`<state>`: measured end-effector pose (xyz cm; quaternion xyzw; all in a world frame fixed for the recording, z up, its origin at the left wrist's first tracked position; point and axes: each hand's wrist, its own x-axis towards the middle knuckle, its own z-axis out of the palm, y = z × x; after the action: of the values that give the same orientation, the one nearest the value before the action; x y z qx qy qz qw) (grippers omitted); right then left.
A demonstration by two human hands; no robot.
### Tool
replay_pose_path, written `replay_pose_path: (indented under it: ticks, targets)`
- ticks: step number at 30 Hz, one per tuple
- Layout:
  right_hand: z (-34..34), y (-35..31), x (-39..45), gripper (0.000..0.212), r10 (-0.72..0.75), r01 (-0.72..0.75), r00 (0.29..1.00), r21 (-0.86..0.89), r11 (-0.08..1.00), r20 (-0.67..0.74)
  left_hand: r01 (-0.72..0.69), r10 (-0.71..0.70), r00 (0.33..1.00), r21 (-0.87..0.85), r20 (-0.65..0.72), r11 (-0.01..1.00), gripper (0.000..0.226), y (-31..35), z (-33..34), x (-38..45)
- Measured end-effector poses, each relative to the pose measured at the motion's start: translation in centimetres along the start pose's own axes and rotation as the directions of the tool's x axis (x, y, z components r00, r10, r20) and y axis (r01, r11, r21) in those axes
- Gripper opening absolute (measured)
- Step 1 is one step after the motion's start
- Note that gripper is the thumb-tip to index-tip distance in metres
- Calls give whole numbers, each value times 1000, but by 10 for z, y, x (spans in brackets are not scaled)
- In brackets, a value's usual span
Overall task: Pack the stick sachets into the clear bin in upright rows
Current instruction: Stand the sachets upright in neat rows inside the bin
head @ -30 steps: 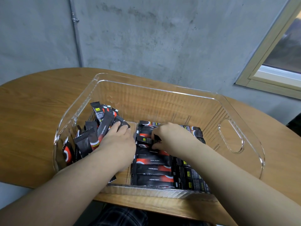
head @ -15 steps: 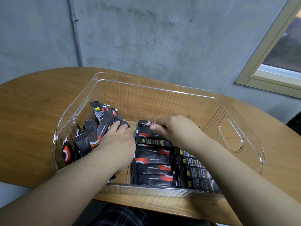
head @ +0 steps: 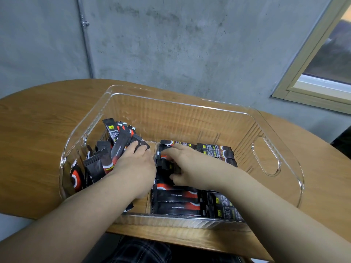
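Hands [head: 136, 168] [head: 190, 166] in clear bin [head: 266, 149] (L steadies leaning sachets [head: 117, 145], R grips one [head: 169, 165]).

**One head-worn camera, looking steeply down into the bin**

There is a single view, taken from the person's head, facing forward and down. It sits close above the near edge of the wooden table [head: 39, 141], so both forearms enter from the bottom of the frame and the clear bin [head: 269, 130] fills the middle. The wide lens bends the table's far edge into a curve. Beyond it rises a grey concrete wall [head: 190, 44], with a window frame [head: 303, 69] at the upper right.
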<state>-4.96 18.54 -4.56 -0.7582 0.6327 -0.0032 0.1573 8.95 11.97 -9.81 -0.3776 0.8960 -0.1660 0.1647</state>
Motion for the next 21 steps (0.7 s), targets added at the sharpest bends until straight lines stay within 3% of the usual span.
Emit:
replay_pose_path:
  ticks: [3, 8, 12, 21]
  targets:
    - [-2, 3, -3, 70, 22, -23, 999, -29, 999, -25, -4, 4, 1000, -9, 2, 1000, 49, 0, -2, -1]
    - [2, 11, -11, 40, 22, -36, 997, -183, 982, -74, -3, 3, 1000, -26, 8, 1000, 48, -1, -1, -1]
    - [8, 12, -11, 24, 71, -85, 994, -184, 979, -81, -7, 7, 1000, -15, 15, 1000, 49, -1, -2, -1]
    - [5, 14, -7, 18, 119, -127, 989, -96, 987, -85, -23, 21, 998, 28, 58, 999, 52, 0, -8, -4]
